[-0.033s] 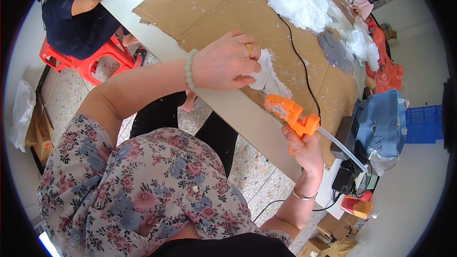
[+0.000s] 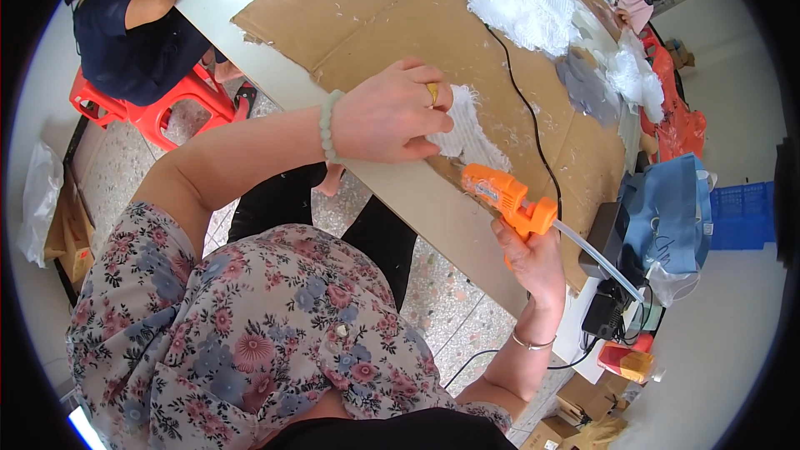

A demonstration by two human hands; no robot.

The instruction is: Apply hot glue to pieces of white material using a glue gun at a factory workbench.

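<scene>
My right hand (image 2: 533, 254) is wrapped round the handle of an orange hot glue gun (image 2: 504, 193). A clear glue stick (image 2: 596, 250) sticks out of its back end, and its nozzle points left toward my left hand. Over the table's near edge, my left hand (image 2: 396, 112) has its fingers curled and closed, palm down. Its fingertips are at the left edge of a white ribbed, fringed fabric piece (image 2: 468, 129) lying on brown cardboard (image 2: 375, 25). Whatever is between those fingertips is hidden under the hand.
White fringed fabric heaps (image 2: 521, 4) lie along the far side. A black cord (image 2: 525, 100) crosses the cardboard. At right stand a dark box (image 2: 604, 237), a blue bag (image 2: 667, 217) and a black adapter (image 2: 602, 317). Two other people sit at the table, one on a red stool (image 2: 158, 112).
My left hand has shifted very slightly to the left. The glue gun and fabric piece look nearly the same as before.
</scene>
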